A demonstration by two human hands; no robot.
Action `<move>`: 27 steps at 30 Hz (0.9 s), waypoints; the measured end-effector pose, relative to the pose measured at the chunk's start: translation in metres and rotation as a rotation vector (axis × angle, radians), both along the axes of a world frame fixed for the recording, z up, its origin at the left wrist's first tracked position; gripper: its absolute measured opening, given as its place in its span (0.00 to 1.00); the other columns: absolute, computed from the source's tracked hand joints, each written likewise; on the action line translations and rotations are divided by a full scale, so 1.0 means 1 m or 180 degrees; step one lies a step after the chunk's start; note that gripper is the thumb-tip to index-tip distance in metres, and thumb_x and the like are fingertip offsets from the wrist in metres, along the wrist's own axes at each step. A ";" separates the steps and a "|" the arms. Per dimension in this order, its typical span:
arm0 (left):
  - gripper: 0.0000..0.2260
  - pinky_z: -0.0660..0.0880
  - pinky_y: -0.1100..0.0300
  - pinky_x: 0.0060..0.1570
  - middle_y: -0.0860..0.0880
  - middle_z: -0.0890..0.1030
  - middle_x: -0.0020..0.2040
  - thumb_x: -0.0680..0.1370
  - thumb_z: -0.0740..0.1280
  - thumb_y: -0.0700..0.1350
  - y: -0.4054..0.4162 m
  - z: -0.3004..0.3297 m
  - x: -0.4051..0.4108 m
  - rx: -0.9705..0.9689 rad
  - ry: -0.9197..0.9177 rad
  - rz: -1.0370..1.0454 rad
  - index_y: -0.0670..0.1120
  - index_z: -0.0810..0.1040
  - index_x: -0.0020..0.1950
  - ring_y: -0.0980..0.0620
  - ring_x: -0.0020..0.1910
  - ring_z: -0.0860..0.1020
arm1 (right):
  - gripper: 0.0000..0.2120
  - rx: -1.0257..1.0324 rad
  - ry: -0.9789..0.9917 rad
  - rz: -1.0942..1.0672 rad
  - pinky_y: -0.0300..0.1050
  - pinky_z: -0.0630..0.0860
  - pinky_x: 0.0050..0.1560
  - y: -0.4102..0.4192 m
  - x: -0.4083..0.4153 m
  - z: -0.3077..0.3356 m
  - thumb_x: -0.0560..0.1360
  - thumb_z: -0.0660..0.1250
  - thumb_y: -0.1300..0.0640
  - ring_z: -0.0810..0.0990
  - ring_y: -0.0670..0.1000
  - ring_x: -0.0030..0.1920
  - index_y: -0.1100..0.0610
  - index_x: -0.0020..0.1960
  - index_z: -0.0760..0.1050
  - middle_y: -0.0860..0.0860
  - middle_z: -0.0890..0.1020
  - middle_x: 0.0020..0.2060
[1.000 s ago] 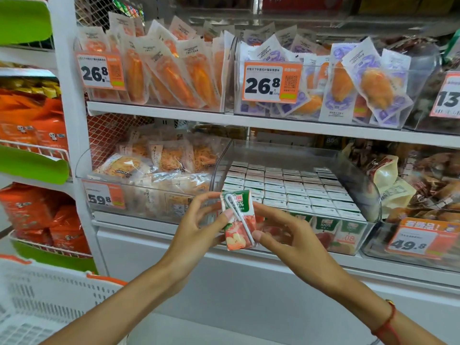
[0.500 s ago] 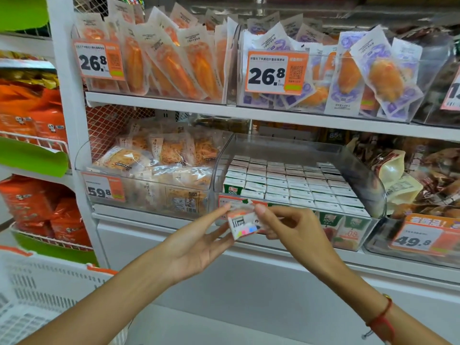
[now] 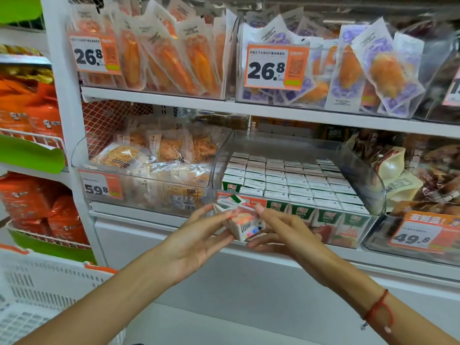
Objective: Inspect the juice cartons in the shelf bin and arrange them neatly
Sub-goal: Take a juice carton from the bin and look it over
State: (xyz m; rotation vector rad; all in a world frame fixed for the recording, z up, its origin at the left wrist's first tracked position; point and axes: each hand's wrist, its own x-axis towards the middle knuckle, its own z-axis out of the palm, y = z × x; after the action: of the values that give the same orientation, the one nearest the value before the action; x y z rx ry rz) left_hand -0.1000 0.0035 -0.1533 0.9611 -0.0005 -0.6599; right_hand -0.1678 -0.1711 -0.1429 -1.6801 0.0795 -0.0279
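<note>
A small juice carton (image 3: 242, 220) with a white straw on its side is held tilted in front of the clear shelf bin (image 3: 368, 178). My left hand (image 3: 199, 235) pinches its left end with the fingertips, and my right hand (image 3: 281, 230) pinches its right end from the other side. The carton's bottom with coloured print marks faces me. Inside the bin stand several rows of the same green and white cartons (image 3: 293, 183), packed closely, with a gap at the front left corner.
A clear bin of snack packs (image 3: 149, 168) with a 59.8 tag sits left of the juice bin. Another bin with a 49.8 tag (image 3: 420, 232) is on the right. Pouches hang on the shelf above (image 3: 273, 113). A white basket (image 3: 37, 290) is at lower left.
The carton has been turned between both hands, from upright with its front toward me to tilted with its bottom toward me. My left hand let go briefly and now pinches it again.
</note>
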 end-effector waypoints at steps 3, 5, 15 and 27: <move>0.29 0.82 0.58 0.48 0.46 0.85 0.55 0.65 0.75 0.39 -0.004 -0.001 -0.005 0.0054 -0.0841 0.0349 0.54 0.73 0.63 0.48 0.53 0.84 | 0.20 0.0152 -0.0285 0.0134 0.42 0.81 0.52 0.004 0.000 -0.003 0.74 0.66 0.47 0.85 0.52 0.49 0.39 0.65 0.73 0.50 0.85 0.51; 0.26 0.81 0.59 0.49 0.49 0.84 0.56 0.67 0.74 0.40 -0.006 0.000 -0.008 0.0050 -0.1111 0.0448 0.55 0.73 0.62 0.50 0.54 0.84 | 0.21 0.0055 -0.0585 0.0032 0.40 0.81 0.51 0.009 0.001 -0.004 0.74 0.68 0.49 0.85 0.49 0.50 0.38 0.65 0.71 0.48 0.85 0.51; 0.24 0.82 0.58 0.49 0.51 0.86 0.50 0.67 0.72 0.62 0.004 0.006 -0.008 0.0948 -0.1147 0.0153 0.52 0.81 0.58 0.53 0.50 0.85 | 0.22 -0.2028 -0.1848 -0.0717 0.39 0.80 0.49 -0.004 -0.002 0.001 0.70 0.77 0.56 0.81 0.41 0.51 0.45 0.62 0.76 0.37 0.81 0.52; 0.18 0.81 0.63 0.46 0.44 0.86 0.52 0.70 0.72 0.46 -0.002 0.002 0.000 0.0309 -0.0814 0.0191 0.44 0.81 0.59 0.50 0.51 0.84 | 0.30 -0.2247 -0.1120 0.0105 0.30 0.64 0.64 -0.020 -0.011 -0.007 0.74 0.72 0.50 0.65 0.37 0.70 0.39 0.71 0.63 0.39 0.67 0.71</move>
State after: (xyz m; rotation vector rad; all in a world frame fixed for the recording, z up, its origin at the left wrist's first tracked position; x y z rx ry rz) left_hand -0.0998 0.0012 -0.1516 1.1297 -0.1663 -0.4818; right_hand -0.1787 -0.1912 -0.1497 -2.3523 -0.2519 -0.3610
